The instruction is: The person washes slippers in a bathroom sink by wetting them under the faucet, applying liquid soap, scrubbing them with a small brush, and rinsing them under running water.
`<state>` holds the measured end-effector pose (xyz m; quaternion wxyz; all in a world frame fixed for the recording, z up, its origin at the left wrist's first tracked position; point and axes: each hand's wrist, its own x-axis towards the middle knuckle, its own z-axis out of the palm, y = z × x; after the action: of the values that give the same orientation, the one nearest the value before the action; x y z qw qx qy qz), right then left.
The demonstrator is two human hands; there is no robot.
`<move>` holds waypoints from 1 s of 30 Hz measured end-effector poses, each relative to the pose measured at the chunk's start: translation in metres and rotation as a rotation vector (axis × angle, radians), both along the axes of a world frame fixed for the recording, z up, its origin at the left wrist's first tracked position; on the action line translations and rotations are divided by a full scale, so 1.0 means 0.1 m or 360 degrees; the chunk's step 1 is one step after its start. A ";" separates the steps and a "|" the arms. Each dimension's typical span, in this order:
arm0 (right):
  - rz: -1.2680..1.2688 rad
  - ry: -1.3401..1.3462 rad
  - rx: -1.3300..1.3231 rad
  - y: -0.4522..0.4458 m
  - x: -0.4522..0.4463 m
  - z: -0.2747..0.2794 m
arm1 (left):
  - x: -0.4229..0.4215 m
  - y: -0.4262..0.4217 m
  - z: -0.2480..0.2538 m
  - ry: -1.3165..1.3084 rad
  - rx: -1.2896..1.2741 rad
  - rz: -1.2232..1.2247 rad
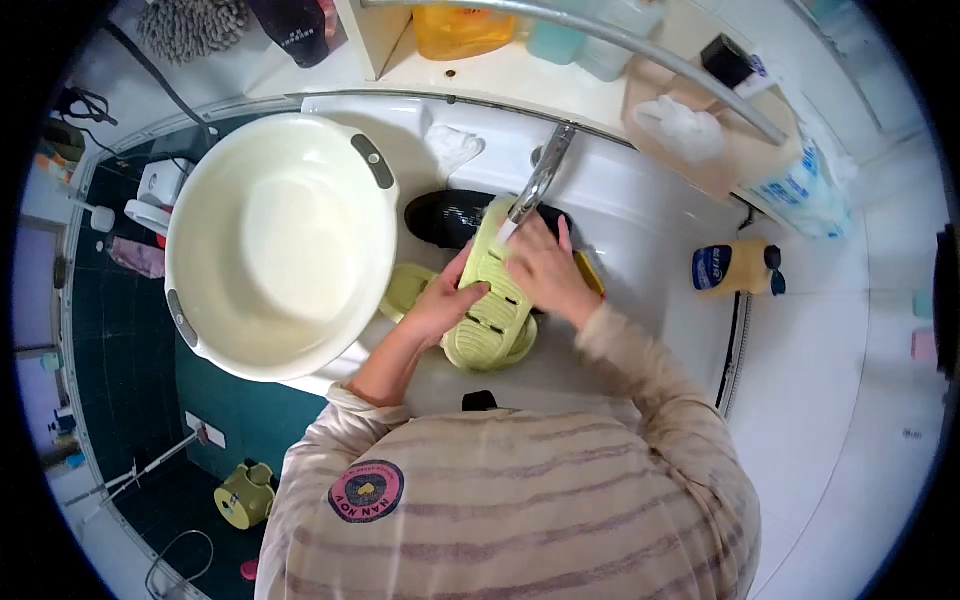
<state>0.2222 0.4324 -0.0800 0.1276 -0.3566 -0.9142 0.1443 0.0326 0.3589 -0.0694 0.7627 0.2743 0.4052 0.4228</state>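
A yellow-green slipper (487, 300) is held, sole up, by my left hand (443, 303), its thumb lying across the sole. My right hand (548, 270) touches the slipper's right side near the tap; its fingers are partly smeared by motion. The chrome tap (545, 175) runs water onto the slipper's far end. Beneath and to the left shows another yellow-green slipper (402, 290). Behind them rests a black, wet shoe-like item (440, 218), partly hidden. A yellow item with a red edge (590, 272) peeks out beside my right wrist; its kind is hidden.
On the left, a large white basin (285, 245) sits over the edge of the white bathtub (650, 250). A white cloth (453, 148) lies at the back rim. To the right is a yellow bottle with a dark cap (735, 268). A metal rail (640, 45) crosses above the bottle shelf.
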 end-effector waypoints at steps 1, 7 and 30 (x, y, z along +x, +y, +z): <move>-0.0235 0.0274 -0.0308 0.14 0.00 -0.14 | 0.04 -0.02 0.03 0.0176 0.0092 -0.0015; -0.0013 0.0018 0.0204 -0.44 -0.32 0.04 | 0.00 -0.12 -0.31 0.0309 0.0374 0.0153; -0.0711 0.1204 -0.0413 0.03 -0.09 -0.20 | 0.02 0.03 -0.31 -0.0230 0.0033 0.0280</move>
<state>0.2127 0.4351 -0.0995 0.4346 -0.4802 -0.6786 0.3465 0.0350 0.3614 -0.1003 0.7471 0.2144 0.3671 0.5110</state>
